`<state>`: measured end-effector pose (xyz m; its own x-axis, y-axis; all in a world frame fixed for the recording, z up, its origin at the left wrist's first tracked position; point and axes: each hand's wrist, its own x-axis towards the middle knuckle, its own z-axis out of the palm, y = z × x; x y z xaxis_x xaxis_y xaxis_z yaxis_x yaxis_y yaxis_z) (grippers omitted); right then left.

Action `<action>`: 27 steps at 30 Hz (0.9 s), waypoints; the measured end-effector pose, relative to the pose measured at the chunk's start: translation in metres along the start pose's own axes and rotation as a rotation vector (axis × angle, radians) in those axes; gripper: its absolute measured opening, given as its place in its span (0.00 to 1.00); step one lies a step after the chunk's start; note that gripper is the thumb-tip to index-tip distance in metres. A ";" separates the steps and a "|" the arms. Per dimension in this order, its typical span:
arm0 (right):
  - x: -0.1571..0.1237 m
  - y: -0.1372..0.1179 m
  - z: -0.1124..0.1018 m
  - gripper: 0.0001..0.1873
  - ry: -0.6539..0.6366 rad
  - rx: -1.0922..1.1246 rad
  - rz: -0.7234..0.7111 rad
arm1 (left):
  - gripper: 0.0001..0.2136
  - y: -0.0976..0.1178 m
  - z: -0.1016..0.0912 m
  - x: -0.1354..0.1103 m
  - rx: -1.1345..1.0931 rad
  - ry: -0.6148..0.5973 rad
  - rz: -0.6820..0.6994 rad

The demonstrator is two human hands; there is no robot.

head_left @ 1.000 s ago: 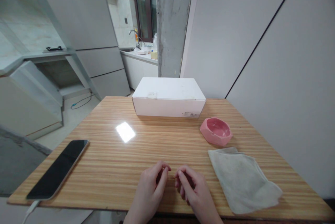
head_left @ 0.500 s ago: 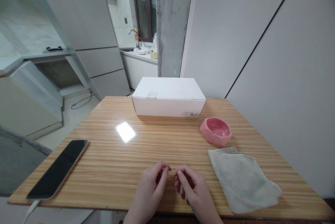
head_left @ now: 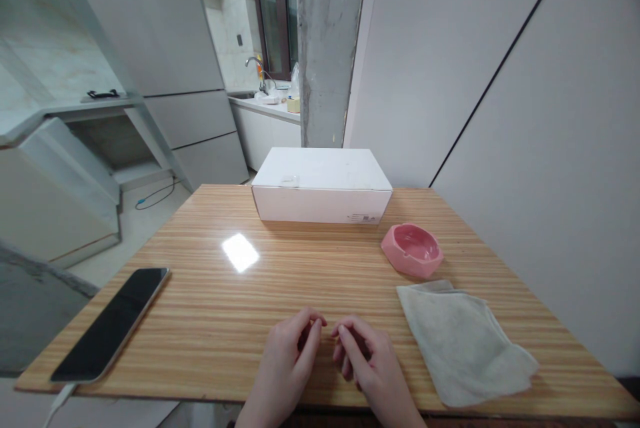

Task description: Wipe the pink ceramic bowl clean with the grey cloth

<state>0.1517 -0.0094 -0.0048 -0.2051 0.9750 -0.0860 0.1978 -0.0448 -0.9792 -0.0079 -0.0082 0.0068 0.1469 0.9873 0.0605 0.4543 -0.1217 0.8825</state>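
My left hand (head_left: 287, 356) and my right hand (head_left: 367, 361) rest side by side on the near edge of a striped wooden table (head_left: 210, 308). Both have their fingers loosely curled, fingertips almost touching, and nothing shows in either. A folded grey cloth (head_left: 463, 341) lies just right of my right hand. Beyond it sits a pink faceted dish (head_left: 413, 251). A closed white box (head_left: 323, 186) stands at the far edge. A black phone (head_left: 113, 321) lies face up at the left corner.
A white cable (head_left: 57, 401) hangs from the phone over the table's front edge. A grey panelled wall stands close on the right. To the left are grey cabinets and a floor; a sink counter lies beyond the box.
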 end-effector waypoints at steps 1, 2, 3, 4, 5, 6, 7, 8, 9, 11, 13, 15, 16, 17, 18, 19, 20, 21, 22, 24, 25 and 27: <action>0.000 0.000 0.000 0.20 0.001 -0.001 -0.001 | 0.14 0.000 0.000 0.000 -0.001 0.001 0.001; 0.000 0.000 0.000 0.20 0.000 0.000 -0.003 | 0.14 0.001 -0.001 0.000 -0.001 0.000 0.001; 0.000 0.000 0.000 0.20 0.000 0.002 -0.002 | 0.14 0.001 -0.001 0.000 0.002 0.000 0.002; 0.001 0.000 0.000 0.20 -0.001 0.005 -0.002 | 0.14 0.002 -0.001 0.000 0.005 -0.001 0.003; 0.001 0.000 0.001 0.20 -0.001 0.009 0.000 | 0.14 0.002 -0.001 0.000 0.008 -0.002 0.004; 0.001 -0.001 0.001 0.20 0.001 0.012 0.001 | 0.14 0.002 -0.001 0.000 0.010 -0.002 0.003; 0.001 -0.001 0.001 0.20 0.002 0.015 0.003 | 0.14 0.001 -0.001 0.000 0.011 -0.002 0.002; 0.001 -0.001 0.001 0.21 0.005 0.017 0.005 | 0.14 0.001 -0.001 0.000 0.011 -0.003 0.001; 0.001 -0.002 0.001 0.21 0.005 0.019 0.006 | 0.14 0.001 -0.001 0.000 0.010 -0.003 0.000; 0.001 -0.002 0.001 0.21 0.006 0.025 0.008 | 0.14 0.001 0.000 0.001 0.009 -0.006 -0.002; 0.001 -0.002 0.001 0.21 0.004 0.034 0.007 | 0.14 0.001 0.000 0.001 0.007 -0.007 -0.004; 0.001 -0.002 0.001 0.21 0.003 0.040 0.004 | 0.14 0.001 0.000 0.001 0.003 -0.007 -0.006; 0.000 -0.001 0.001 0.20 0.003 0.039 0.002 | 0.14 0.001 0.000 0.001 0.001 -0.008 -0.005; 0.000 -0.001 0.001 0.20 0.003 0.035 0.000 | 0.14 0.001 0.000 0.001 0.001 -0.007 -0.004; 0.000 0.000 0.001 0.20 0.003 0.030 -0.002 | 0.14 0.001 0.000 0.001 0.002 -0.006 -0.002; 0.000 0.000 0.001 0.20 0.004 0.023 -0.005 | 0.14 0.001 0.000 0.000 0.004 -0.004 -0.002; 0.000 0.001 0.001 0.20 0.005 0.016 -0.009 | 0.14 0.000 0.000 0.000 0.007 -0.002 -0.002; 0.001 0.002 0.001 0.20 0.007 0.009 -0.014 | 0.14 0.000 0.000 0.000 0.008 -0.002 -0.002; 0.001 0.002 0.001 0.20 0.008 0.005 -0.018 | 0.14 0.000 0.000 0.000 0.008 -0.002 -0.002; 0.002 0.002 0.001 0.20 0.011 0.007 -0.020 | 0.13 -0.001 0.000 0.000 0.006 -0.005 0.000; 0.003 0.002 0.001 0.20 0.011 0.011 -0.021 | 0.13 0.000 0.000 0.000 0.005 -0.007 0.002; 0.003 0.001 0.001 0.20 0.011 0.016 -0.022 | 0.13 0.001 -0.001 0.000 0.010 -0.006 0.005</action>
<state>0.1504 -0.0070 -0.0064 -0.1986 0.9781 -0.0629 0.1783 -0.0271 -0.9836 -0.0081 -0.0086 0.0078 0.1542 0.9861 0.0622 0.4621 -0.1276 0.8776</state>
